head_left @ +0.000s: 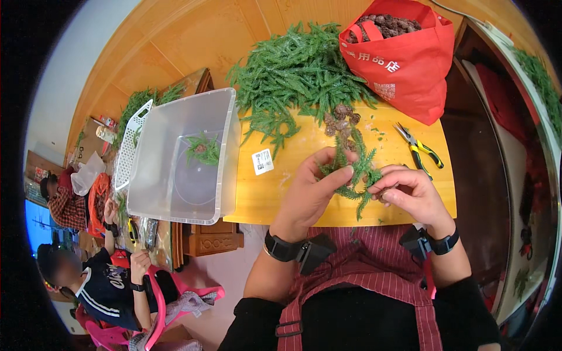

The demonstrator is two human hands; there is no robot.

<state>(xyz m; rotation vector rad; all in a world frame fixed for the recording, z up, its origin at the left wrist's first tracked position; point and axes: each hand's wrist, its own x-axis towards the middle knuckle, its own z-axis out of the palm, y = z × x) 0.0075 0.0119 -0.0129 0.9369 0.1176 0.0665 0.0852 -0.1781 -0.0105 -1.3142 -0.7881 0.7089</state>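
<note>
My left hand (311,188) and my right hand (410,194) together hold a small bunch of green artificial fir sprigs (356,173) above the near edge of a yellow wooden table (293,193). The left fingers pinch the bunch from the left, the right fingers grip its right end. Several brown pine cones (341,120) lie on the table just beyond the bunch. A big heap of the same green sprigs (298,73) lies at the table's far side.
A clear plastic bin (175,193) with one finished sprig (203,148) stands at the left. A red bag (410,76) of pine cones stands far right. Yellow-handled pliers (420,148) lie to the right. Other people sit at lower left (111,281).
</note>
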